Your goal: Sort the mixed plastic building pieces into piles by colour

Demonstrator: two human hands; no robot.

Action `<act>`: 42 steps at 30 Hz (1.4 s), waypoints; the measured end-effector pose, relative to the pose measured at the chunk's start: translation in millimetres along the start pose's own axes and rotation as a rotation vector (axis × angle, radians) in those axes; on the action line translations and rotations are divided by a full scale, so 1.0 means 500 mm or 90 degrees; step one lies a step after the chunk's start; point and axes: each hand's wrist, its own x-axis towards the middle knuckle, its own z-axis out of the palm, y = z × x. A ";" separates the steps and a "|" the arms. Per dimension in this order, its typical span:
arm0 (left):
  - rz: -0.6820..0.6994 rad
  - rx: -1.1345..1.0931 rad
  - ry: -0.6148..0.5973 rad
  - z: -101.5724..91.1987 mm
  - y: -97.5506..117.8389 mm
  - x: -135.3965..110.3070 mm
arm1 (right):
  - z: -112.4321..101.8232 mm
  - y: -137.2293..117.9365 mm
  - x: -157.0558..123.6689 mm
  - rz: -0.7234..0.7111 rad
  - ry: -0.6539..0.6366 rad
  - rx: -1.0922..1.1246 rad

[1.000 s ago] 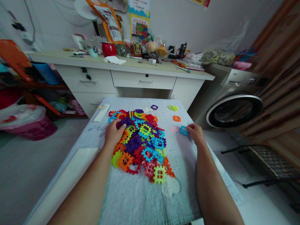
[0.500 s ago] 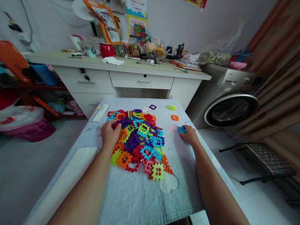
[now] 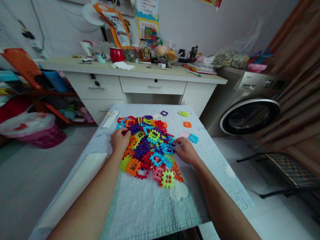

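Observation:
A heap of colourful plastic interlocking building pieces (image 3: 143,148) lies on the cloth-covered table. At the heap's left edge rests my left hand (image 3: 120,140), its thumb and fingers apart beside a red piece; its fingertips are partly hidden. My right hand (image 3: 185,150) reaches to the heap's right edge, fingers apart near blue pieces (image 3: 167,148), with no piece visibly held. To the right of the heap, a light blue piece (image 3: 193,138) lies by a pale pink patch. Farther back are single orange (image 3: 187,124), yellow-green (image 3: 183,114) and purple (image 3: 164,113) pieces.
A white box (image 3: 110,120) lies at the table's back left. Behind the table stands a white desk (image 3: 152,85) with cups, a jar and bags on it. A washing machine (image 3: 247,110) is at the right, near a stool (image 3: 287,166). A pink bin (image 3: 47,133) stands left.
My right hand has let go of the light blue piece, leaving it on the table at right, and moved left to the heap. My left hand has stayed at the heap's left edge.

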 end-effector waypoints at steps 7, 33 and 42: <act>-0.079 -0.083 -0.051 0.005 -0.003 0.018 | 0.045 0.005 0.020 -0.029 0.001 -0.083; 0.167 -0.055 -0.115 -0.067 0.019 -0.165 | 0.059 0.015 0.029 -0.032 -0.010 -0.082; 0.271 -0.001 -0.133 -0.080 0.017 -0.151 | 0.058 0.022 0.031 -0.051 0.040 0.025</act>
